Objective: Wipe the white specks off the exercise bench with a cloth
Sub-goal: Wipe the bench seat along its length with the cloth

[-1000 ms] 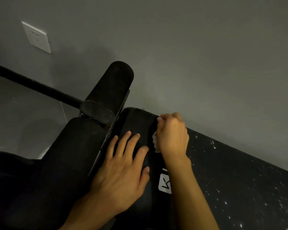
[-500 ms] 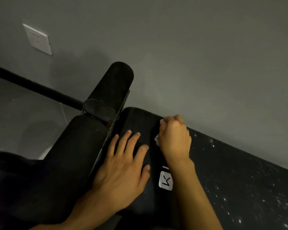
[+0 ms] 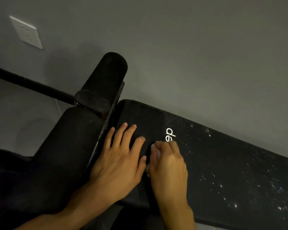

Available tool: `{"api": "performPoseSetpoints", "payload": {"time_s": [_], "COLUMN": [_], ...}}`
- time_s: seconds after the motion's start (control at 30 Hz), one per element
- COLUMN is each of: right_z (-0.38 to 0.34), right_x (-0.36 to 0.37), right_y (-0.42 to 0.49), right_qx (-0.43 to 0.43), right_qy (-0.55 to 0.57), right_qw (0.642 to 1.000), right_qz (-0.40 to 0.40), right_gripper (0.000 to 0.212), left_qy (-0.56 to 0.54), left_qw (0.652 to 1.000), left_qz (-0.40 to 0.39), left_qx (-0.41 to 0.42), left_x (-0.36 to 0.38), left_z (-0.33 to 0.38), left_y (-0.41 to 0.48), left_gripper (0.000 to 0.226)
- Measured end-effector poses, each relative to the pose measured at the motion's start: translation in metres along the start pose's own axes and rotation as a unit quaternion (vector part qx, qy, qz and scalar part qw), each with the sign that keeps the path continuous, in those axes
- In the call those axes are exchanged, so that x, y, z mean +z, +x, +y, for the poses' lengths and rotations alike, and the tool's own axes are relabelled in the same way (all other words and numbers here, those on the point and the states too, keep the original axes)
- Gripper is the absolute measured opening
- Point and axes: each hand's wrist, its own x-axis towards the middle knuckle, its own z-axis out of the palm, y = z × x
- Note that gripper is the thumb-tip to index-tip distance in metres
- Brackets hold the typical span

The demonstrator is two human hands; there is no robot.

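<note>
Left hand (image 3: 121, 156) flat, fingers spread, bracing bench pad (image 3: 223, 163) near its end edge; right hand (image 3: 168, 165) fingers together, pressing white cloth (image 3: 158, 153) down for wiping; specks (image 3: 239, 193) remaining rightward.

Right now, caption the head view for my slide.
Right hand wipes cloth across speckled bench; left hand braces flat.

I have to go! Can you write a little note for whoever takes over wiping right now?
Left hand: flat, fingers spread, resting on the bench pad near the foam rollers.
Right hand: pressing the white cloth onto the pad, just below the white lettering.
Done: the pad's end by the hands looks mostly free of specks.
Left: many white specks cover the pad farther right; wipe that way.
</note>
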Motion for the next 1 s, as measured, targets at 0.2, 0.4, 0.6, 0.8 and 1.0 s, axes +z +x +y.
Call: {"api": "performPoseSetpoints", "payload": {"time_s": [0.2, 0.4, 0.6, 0.8, 1.0], "right_z": [0.01, 0.007, 0.014, 0.023, 0.041], "right_x": [-0.005, -0.003, -0.011, -0.011, -0.024], "right_y": [-0.035, -0.043, -0.064, -0.056, -0.057], "right_qx": [-0.022, -0.026, -0.036, -0.016, 0.005], "right_qy": [0.05, 0.054, 0.053, 0.031, 0.028], "right_qw": [0.998, 0.998, 0.998, 0.999, 1.0], "right_qz": [-0.008, -0.002, 0.003, 0.01, -0.007], "right_gripper": [0.006, 0.011, 0.015, 0.013, 0.02], "left_qy": [-0.01, 0.001, 0.007, 0.024, 0.025], "left_qw": [1.0, 1.0, 1.0, 0.999, 0.996], "left_qz": [0.011, 0.001, 0.009, 0.02, 0.033], "left_qx": [0.002, 0.008, 0.014, 0.03, 0.074], "left_x": [-0.001, -0.003, -0.004, -0.004, -0.002], "left_z": [-0.001, 0.0, 0.002, 0.005, 0.016], "left_y": [0.0, 0.0, 0.001, 0.0, 0.001], "left_gripper": [0.05, 0.052, 0.051, 0.048, 0.031]}}
